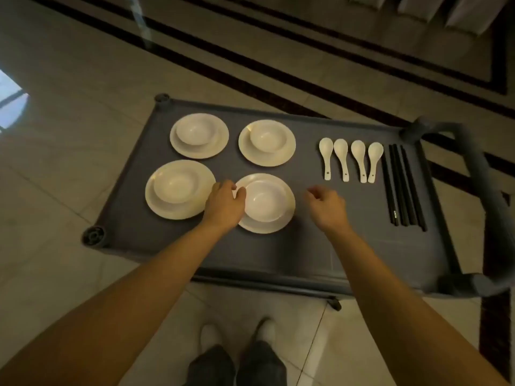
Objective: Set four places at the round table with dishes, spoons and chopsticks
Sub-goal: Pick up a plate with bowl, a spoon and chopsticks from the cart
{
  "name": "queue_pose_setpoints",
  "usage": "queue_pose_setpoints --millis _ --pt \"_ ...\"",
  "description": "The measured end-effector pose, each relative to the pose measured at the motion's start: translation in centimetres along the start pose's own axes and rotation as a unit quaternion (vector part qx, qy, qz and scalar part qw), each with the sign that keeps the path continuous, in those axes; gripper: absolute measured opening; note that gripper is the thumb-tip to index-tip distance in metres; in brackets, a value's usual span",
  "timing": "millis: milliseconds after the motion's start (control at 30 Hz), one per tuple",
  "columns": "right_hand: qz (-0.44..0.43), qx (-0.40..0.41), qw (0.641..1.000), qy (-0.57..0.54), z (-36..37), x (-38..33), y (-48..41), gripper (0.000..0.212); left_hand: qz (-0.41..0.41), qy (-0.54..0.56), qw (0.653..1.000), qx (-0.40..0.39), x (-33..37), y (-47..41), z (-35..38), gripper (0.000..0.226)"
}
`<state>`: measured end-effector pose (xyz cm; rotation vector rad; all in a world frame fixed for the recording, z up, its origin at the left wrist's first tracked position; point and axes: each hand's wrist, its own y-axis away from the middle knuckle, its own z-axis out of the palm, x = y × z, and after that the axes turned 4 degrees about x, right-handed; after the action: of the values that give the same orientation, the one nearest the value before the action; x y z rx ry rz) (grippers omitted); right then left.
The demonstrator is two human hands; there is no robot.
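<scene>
1. Plate (274, 228), with a bowl (266, 201) on it, sits in the near row of the surface (320, 252).
2. Left hand (224, 207) is at its left rim, fingers curled over the edge; whether they grip it I cannot tell.
3. Right hand (327, 208) hovers to the right of the plate, not touching it, fingers loosely curled and empty.
4. It likely needs to move left to the right rim.

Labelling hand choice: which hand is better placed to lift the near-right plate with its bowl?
Left, probably. The left hand is at that plate's left rim beside the bowl; the right hand hangs over bare cart top, clear of it.
</scene>
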<state>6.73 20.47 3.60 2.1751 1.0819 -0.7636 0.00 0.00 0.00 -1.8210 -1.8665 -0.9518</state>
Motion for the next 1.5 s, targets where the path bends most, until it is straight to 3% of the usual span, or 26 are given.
queue_pose_setpoints --millis 200,333,533,800,933,1067,1333,1500 --pt "0.068 -0.056 0.996 -0.033 2.5 2.3 -2.3 0.031 -0.067 0.025 0.997 0.022 -0.9 0.2 1.9 0.050" --pt "0.061 -0.087 0.994 -0.036 3.9 2.8 -3.8 0.032 -0.109 0.050 0.993 0.017 -1.2 -0.7 2.8 0.061" --pt "0.043 -0.096 0.994 -0.025 4.9 3.4 -5.1 0.029 -0.133 0.097 0.986 0.030 -1.3 -2.5 3.9 0.054" --pt "0.054 -0.059 0.994 -0.070 4.4 4.7 -5.2 0.026 -0.151 0.158 0.976 0.022 -0.1 -3.2 4.1 0.052" --pt "0.061 -0.029 0.992 -0.105 2.7 5.6 -5.1 0.022 -0.134 0.194 0.972 0.013 1.6 -3.0 4.6 0.039" --pt "0.058 0.007 0.988 -0.145 0.1 7.0 -4.4 0.021 -0.173 0.283 0.943 -0.027 4.1 -3.0 5.6 0.030" --pt "0.044 0.076 0.979 -0.185 -4.9 9.5 -3.0 0.021 -0.131 0.300 0.941 -0.089 8.6 -2.6 9.0 0.046" --pt "0.047 0.100 0.973 -0.202 -7.3 11.0 -2.9 0.022 -0.133 0.313 0.932 -0.128 10.9 -2.4 10.8 0.025"
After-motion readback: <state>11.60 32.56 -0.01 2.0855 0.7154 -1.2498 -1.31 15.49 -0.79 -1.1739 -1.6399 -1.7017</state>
